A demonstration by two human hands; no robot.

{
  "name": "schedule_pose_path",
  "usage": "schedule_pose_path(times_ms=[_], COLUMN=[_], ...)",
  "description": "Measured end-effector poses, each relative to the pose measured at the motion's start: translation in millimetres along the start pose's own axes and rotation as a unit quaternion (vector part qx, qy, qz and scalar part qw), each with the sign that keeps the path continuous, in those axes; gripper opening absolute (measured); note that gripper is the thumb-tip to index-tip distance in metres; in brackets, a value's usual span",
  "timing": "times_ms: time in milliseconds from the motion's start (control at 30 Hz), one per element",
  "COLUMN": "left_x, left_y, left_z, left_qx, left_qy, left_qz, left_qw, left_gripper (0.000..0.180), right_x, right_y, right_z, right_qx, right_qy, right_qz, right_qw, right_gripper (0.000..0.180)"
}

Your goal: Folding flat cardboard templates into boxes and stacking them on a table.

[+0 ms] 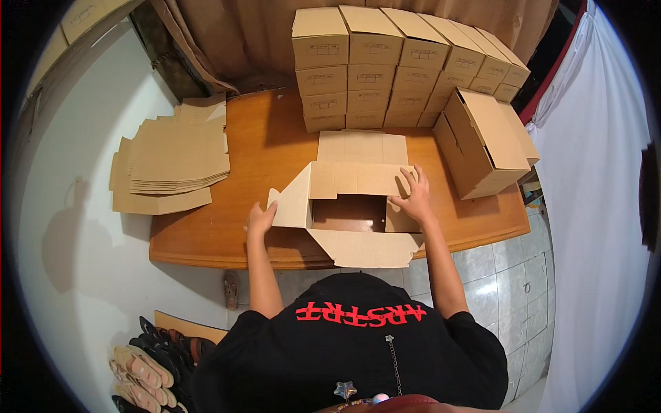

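head cam | above, looking down | near table point(227, 237)

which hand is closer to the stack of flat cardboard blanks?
Left. The left hand rests on the half-folded box's left flap, the side facing the flat blanks. The right hand is across the box, farther away.
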State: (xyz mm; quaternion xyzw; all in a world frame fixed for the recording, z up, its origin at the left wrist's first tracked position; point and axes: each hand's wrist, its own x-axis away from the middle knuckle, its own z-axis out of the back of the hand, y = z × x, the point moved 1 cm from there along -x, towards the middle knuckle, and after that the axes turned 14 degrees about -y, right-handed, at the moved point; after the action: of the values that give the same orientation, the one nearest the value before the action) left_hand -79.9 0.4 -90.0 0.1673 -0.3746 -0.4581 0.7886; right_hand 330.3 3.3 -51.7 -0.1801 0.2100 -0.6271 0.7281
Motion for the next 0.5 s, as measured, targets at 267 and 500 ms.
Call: schedule_pose_path(times_ms=[267, 500], left_x=[39.2, 46.6], left_y=[42.7, 81.6], left_z=[1.8, -53.1], left_qx=[0.299, 0.164], left_qy=[-0.076, -0.298], left_qz=[-0.261, -0.424], left_qw=[0.915, 0.840], left_gripper=[0.049, 0.062], right_x=[-5.9, -7.2], right_y=[-14.7, -27.1], right_z=[-0.7, -2.3], right_qx=[0.063, 0.102], right_qy=[-0.122, -0.117], right_qz=[-0.127, -0.139], right_qw=[0.982, 0.978], right_gripper=[0.093, 0.097])
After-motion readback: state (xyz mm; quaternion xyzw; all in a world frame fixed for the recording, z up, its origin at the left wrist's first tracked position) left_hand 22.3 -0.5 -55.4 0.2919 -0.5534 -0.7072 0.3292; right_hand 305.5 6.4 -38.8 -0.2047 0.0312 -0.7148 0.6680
